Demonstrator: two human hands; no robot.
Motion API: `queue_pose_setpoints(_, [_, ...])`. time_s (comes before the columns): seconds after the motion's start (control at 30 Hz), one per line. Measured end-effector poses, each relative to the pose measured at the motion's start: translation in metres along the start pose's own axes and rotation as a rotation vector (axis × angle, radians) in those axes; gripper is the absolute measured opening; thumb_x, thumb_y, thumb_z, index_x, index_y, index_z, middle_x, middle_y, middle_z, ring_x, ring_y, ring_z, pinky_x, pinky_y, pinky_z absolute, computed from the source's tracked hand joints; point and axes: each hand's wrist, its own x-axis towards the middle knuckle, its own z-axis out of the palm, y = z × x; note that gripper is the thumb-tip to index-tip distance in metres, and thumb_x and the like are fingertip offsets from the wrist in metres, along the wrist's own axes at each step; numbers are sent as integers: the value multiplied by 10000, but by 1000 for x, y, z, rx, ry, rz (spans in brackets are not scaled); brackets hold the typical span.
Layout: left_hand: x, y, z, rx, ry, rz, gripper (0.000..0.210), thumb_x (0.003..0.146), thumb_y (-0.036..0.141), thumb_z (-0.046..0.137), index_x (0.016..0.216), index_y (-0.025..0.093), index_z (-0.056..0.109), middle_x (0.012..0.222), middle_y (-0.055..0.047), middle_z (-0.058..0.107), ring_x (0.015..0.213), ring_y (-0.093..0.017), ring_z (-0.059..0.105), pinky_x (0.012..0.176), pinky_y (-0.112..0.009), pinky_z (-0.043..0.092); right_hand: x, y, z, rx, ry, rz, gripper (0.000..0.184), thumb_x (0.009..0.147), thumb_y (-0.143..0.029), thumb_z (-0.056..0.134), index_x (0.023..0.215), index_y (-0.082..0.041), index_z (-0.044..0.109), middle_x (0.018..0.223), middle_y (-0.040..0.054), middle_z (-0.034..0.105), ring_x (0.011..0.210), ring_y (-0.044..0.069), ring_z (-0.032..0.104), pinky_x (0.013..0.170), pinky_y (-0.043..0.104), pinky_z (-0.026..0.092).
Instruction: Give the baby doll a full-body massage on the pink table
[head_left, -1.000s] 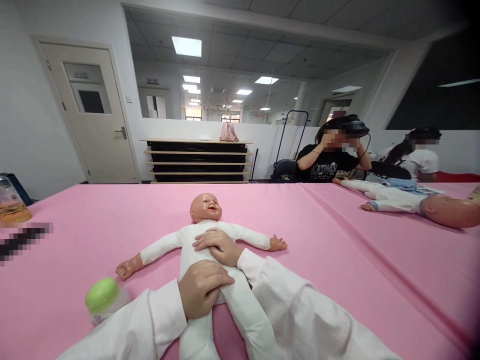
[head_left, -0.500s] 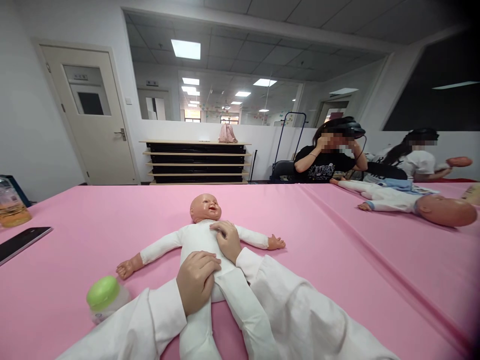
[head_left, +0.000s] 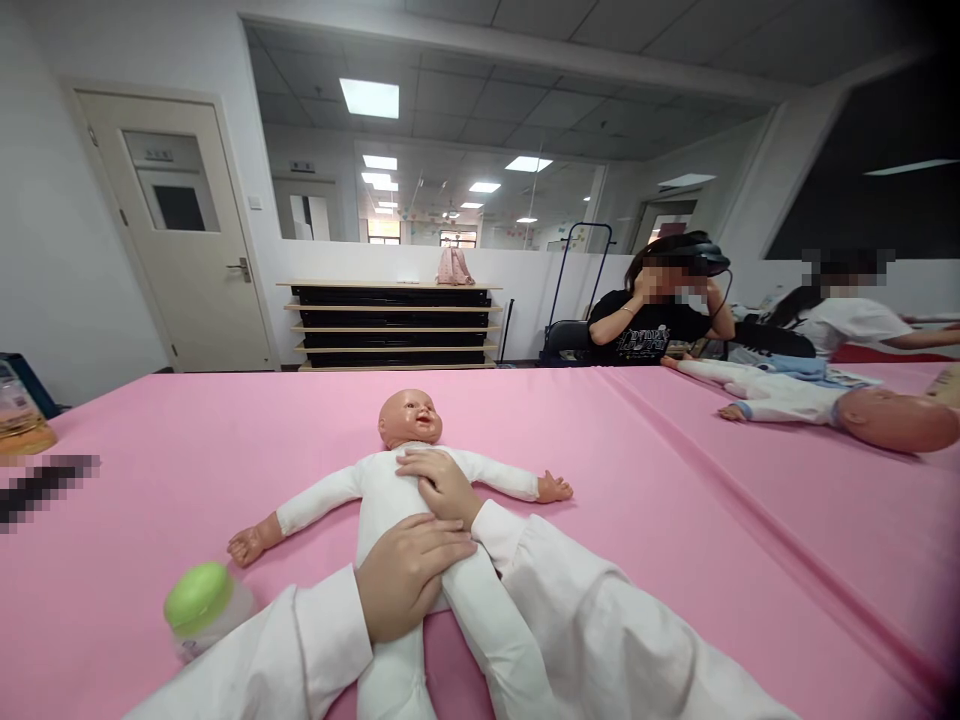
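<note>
A baby doll with a white cloth body lies face up, its head away from me and its arms spread. My right hand rests on the doll's chest, fingers stretched toward the left. Lower down, across the belly and hip, lies my left hand, flat with its fingers pointing right. Neither hand grips anything. Beside my left sleeve stands a white jar with a green lid, partly hidden by the sleeve.
Pink cloth covers the table. At the left edge are a bottle of amber liquid and a pixelated dark object. Another doll lies at the right, near a seated person in black and one in white.
My left hand has slid right across the doll's belly, its fingers now straighter. My right hand's fingers have stretched left over the chest. The person in white has extended an arm.
</note>
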Motion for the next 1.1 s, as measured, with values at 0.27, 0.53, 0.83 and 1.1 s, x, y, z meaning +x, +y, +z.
queue_pose_setpoints(0.27, [-4,3,3,86,314,-186,317,759,17,394,882,190,630,915,-54,716,950,-208,643,826,-400,495,-6,3,2,54,258,202,364,718,-32,406,853,-200,700,1007,73,735,1007,209,654,941,425,486])
queue_pose_setpoints(0.53, [-7,6,1,-40,289,-29,279,808,32,392,879,188,611,791,-36,679,785,-158,640,690,-287,507,-7,-13,-9,117,-61,-156,460,664,-20,385,935,-222,697,995,28,744,1006,176,660,927,374,496])
queue_pose_setpoints(0.83, [-3,3,-1,40,87,-107,427,757,31,397,1074,196,630,1121,-82,679,1083,-200,608,982,-425,443,0,6,1,-103,-43,32,473,731,-49,423,1080,-231,684,1286,63,612,1265,234,496,1050,500,402])
queue_pose_setpoints(1.1, [-6,3,1,49,312,-112,304,785,18,404,897,185,631,896,-61,703,927,-193,638,817,-358,510,-9,0,-1,48,193,105,384,719,-13,399,832,-220,702,991,59,733,1020,204,635,947,445,477])
